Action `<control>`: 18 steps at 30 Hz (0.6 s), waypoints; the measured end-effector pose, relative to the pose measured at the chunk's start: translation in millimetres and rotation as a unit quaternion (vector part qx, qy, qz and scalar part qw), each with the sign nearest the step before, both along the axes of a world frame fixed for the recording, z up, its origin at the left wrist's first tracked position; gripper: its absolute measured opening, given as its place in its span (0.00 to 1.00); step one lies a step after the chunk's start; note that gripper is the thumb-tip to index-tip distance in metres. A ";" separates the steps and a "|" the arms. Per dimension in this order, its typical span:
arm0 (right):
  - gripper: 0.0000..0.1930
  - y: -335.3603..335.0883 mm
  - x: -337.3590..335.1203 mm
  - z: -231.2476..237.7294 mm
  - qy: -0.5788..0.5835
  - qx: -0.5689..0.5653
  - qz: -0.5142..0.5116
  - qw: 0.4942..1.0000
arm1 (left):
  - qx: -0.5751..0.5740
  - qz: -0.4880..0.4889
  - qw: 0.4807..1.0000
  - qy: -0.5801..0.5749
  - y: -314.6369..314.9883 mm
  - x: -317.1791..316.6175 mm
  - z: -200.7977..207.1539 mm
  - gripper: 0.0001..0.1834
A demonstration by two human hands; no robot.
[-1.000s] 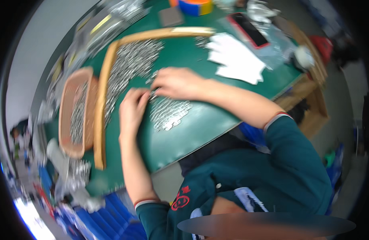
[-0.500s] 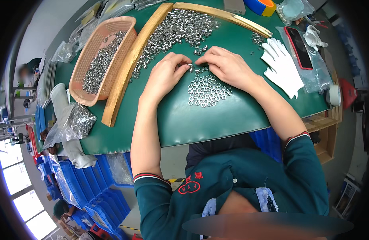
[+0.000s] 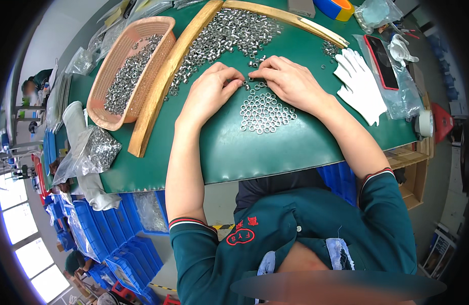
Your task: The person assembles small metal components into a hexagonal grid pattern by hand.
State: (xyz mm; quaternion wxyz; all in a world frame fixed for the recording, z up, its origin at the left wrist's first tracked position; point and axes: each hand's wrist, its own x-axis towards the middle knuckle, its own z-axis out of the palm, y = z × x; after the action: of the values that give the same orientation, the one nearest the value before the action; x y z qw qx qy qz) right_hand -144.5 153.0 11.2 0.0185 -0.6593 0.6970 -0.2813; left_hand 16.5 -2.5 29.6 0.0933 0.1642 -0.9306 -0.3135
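Over the green tabletop, my left hand is closed, thumb and forefinger brought together at a small metal ring. Close to its right, my right hand has curled fingers with the tips pressed together; whatever they grip is too small to make out. Just below the hands lies a flat, single-layer patch of silvery metal rings, most with their holes facing up. Beyond my fingertips a large heap of similar short metal rings spreads out, with a few loose ones near my right knuckles.
Wooden strips border the heap. A pink plastic basket of metal pieces stands left, near a clear bag of parts. On the right lie a white glove, a red-edged phone and a tape roll. Blue bins stand below.
Both hands stay almost in place, with small fingertip movements. The ring at my left fingertips has shifted slightly to the right, and the right fingertips have dipped a little toward it.
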 end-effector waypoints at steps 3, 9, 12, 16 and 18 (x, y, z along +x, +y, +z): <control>0.15 -0.8 -0.4 -2.4 0.003 -0.012 -0.016 1.000 | -0.015 0.013 1.000 0.024 0.8 -0.5 -1.8 0.08; 0.13 -1.4 -0.6 -1.0 0.010 -0.006 -0.023 1.000 | -0.005 0.021 1.000 0.010 6.2 -5.9 0.3 0.07; 0.12 -0.2 -1.9 0.4 0.003 -0.002 -0.033 0.999 | -0.010 0.027 1.000 -0.005 4.6 -6.0 -0.8 0.07; 0.12 1.0 -1.8 3.2 -0.008 0.007 -0.030 0.999 | 0.062 0.022 0.998 0.006 4.7 -8.4 1.0 0.07; 0.13 0.5 -2.9 1.9 -0.002 0.014 -0.021 1.000 | 0.030 0.018 0.999 0.024 5.4 -9.1 -4.1 0.07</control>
State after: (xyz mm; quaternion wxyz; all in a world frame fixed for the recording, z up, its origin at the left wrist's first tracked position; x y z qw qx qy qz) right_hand -147.4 153.5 13.1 0.0232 -0.6432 0.7148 -0.2735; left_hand 7.4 2.9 25.5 0.1167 0.1762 -0.9152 -0.3432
